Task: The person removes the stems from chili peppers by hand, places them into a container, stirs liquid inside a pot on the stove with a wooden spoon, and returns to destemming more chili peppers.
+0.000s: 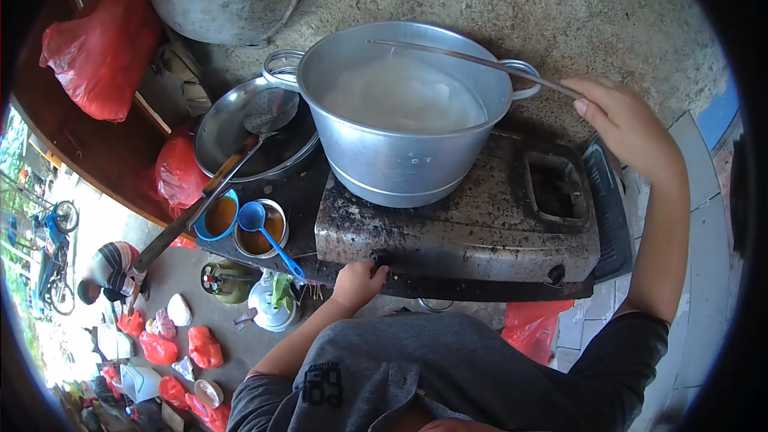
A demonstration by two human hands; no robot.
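A large aluminum pot (400, 156) with cloudy whitish contents stands on the left side of a grimy two-burner gas stove (456, 232). My left hand (360, 282) is at the stove's front edge, thumb and fingers closed around the left control knob (379, 259). Out to the right, my right hand (612, 116) grips one end of a long thin stick (488, 61). The stick slants across the pot's mouth, over its right rim, and its far tip lies above the back of the opening. To the right of the pot, the second burner opening (554, 186) shows bare.
Left of the pot sits a wide metal pan (210, 138) with a long-handled skimmer (216, 180) across it. A blue ladle (254, 220) rests on a bowl of brown liquid. Red bags (206, 348) and a green gas cylinder (227, 281) stand below. A person (116, 268) bends at far left.
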